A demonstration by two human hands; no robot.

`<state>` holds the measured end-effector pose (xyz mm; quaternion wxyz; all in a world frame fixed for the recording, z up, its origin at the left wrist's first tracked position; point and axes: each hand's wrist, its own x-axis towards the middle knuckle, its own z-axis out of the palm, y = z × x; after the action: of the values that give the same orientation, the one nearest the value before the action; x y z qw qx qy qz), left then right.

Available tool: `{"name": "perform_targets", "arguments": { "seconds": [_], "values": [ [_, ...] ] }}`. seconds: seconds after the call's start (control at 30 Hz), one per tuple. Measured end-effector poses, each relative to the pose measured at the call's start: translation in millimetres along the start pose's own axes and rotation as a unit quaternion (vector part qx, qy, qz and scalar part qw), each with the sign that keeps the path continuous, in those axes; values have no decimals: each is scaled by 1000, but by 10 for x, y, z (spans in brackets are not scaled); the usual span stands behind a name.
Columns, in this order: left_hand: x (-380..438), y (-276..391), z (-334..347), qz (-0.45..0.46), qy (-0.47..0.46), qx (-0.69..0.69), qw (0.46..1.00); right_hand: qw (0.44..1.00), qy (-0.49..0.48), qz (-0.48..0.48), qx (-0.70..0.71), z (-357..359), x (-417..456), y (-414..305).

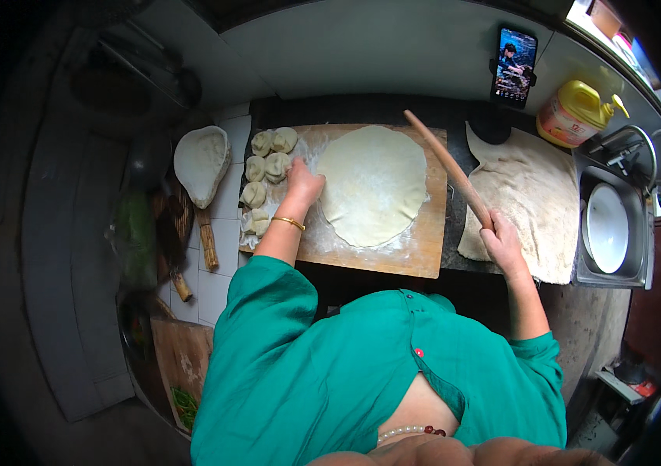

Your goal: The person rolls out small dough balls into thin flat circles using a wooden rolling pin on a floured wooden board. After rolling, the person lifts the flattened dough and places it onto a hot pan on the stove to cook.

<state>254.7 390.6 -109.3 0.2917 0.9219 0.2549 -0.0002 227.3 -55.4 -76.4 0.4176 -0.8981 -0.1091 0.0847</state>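
A large round sheet of rolled dough lies flat on a floured wooden board. My right hand grips the lower end of a wooden rolling pin, which slants up over the board's right edge. At the board's left side my left hand rests between the dough sheet and several dough pieces, its fingertips close beside one twisted piece; whether it touches or holds anything cannot be told. White flour is scattered around the sheet and the pieces.
A pale cloth covers the counter on the right, before a steel sink holding a white bowl. Behind stand a yellow pump jug and a mounted phone. Leftward are a flour-dusted container, a brush and a cutting board.
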Motion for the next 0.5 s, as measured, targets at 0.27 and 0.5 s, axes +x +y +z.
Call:
{"name": "perform_targets", "arguments": {
  "seconds": [0.27,0.5],
  "values": [
    [293,123,-33,-4,-181,82,980,950,-29,89,297,763,-147,-373],
    [220,-83,40,60,-114,-139,982,968,-41,103,226,1241,40,-924]
  ]
}}
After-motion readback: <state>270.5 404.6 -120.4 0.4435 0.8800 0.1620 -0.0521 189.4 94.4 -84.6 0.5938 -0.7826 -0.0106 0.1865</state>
